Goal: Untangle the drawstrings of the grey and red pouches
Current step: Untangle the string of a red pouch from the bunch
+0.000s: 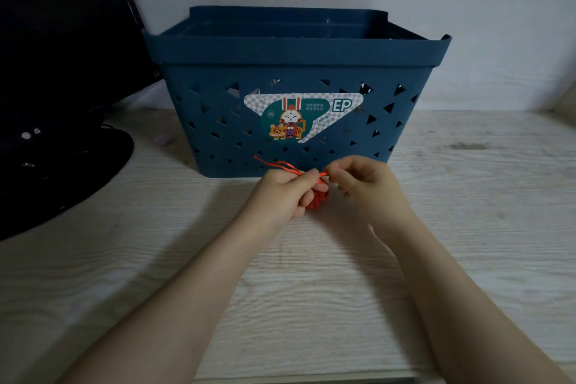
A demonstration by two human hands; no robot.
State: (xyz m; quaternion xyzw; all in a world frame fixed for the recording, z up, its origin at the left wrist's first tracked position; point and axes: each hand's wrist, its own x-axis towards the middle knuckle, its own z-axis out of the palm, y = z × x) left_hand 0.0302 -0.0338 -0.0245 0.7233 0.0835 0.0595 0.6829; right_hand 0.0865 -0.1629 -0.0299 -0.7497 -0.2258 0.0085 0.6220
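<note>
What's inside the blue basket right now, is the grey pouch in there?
Cannot tell. The blue basket shows only its rim and dark inner back wall; its floor is hidden. No grey pouch shows. The left hand holds the red pouch; the right hand pinches its red drawstring.

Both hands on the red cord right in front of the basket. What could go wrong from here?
1. The left hand and right hand both pinch the red drawstring close together; pulling apart could tighten a knot instead of loosening it.
2. The red pouch is mostly hidden behind the fingers, so the tangle is hard to see.
3. The grey pouch is not visible, so its cord may get overlooked.
</note>
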